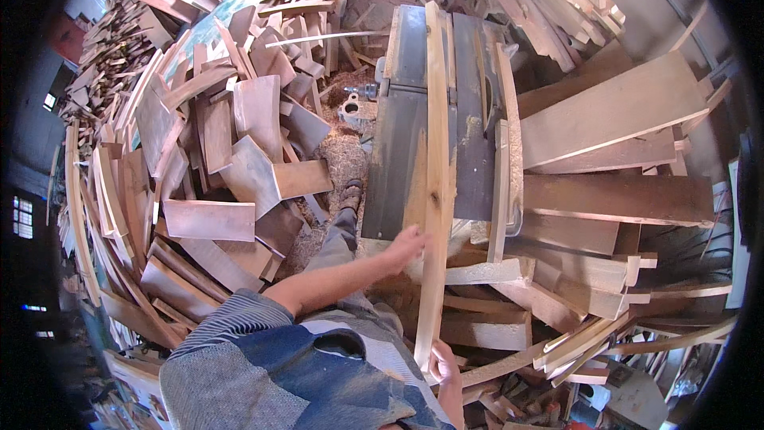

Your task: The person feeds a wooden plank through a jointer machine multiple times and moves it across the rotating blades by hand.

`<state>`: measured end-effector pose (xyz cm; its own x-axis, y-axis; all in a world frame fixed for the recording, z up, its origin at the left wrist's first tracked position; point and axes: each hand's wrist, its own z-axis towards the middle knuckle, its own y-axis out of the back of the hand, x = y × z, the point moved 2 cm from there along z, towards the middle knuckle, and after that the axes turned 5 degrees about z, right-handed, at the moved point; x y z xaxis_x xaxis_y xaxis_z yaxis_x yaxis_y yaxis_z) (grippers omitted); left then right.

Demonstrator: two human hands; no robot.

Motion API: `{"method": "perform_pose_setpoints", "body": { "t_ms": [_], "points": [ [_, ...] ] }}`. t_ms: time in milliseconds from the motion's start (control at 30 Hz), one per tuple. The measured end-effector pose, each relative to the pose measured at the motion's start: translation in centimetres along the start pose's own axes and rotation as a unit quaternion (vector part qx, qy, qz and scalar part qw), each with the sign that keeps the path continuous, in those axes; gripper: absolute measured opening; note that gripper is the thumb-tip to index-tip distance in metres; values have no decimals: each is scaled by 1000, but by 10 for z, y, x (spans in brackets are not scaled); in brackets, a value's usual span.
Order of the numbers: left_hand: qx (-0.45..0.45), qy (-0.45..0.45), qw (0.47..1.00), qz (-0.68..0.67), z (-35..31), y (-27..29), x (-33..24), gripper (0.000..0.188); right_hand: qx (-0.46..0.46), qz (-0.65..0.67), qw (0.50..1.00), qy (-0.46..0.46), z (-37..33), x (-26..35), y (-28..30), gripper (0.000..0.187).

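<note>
A long, narrow wooden board [437, 167] with a dark knot lies lengthwise over the dark metal bed of a woodworking machine [398, 143], its near end reaching past the bed toward my body. My left hand [408, 247] is at the board's left side, fingers curled in and meeting its edge just past the near end of the bed. Closer to me, my right hand [444, 363] is closed around the board's near end; part of its fingers is hidden by the wood.
Curved wooden pieces [211, 220] are heaped on the left. Wide planks [613, 111] are stacked on the right, with thin strips [585, 342] near the front. A narrow upright strip [509, 127] runs along the machine's right side. Shavings [341, 151] cover the floor by my foot [350, 195].
</note>
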<state>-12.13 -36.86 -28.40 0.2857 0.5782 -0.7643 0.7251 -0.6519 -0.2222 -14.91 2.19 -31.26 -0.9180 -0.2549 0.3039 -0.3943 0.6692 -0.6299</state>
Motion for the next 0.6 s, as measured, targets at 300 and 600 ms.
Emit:
{"method": "perform_pose_setpoints", "body": {
  "t_ms": [300, 600],
  "points": [
    [21, 10, 981, -193, 121, 45, -58, 50, -168, 43, 983, -58, -135, -82, 41, 43],
    [112, 5, 953, -283, 84, -14, -86, 50, -147, 82, 979, -111, -204, -104, 48, 48]
  ]
}}
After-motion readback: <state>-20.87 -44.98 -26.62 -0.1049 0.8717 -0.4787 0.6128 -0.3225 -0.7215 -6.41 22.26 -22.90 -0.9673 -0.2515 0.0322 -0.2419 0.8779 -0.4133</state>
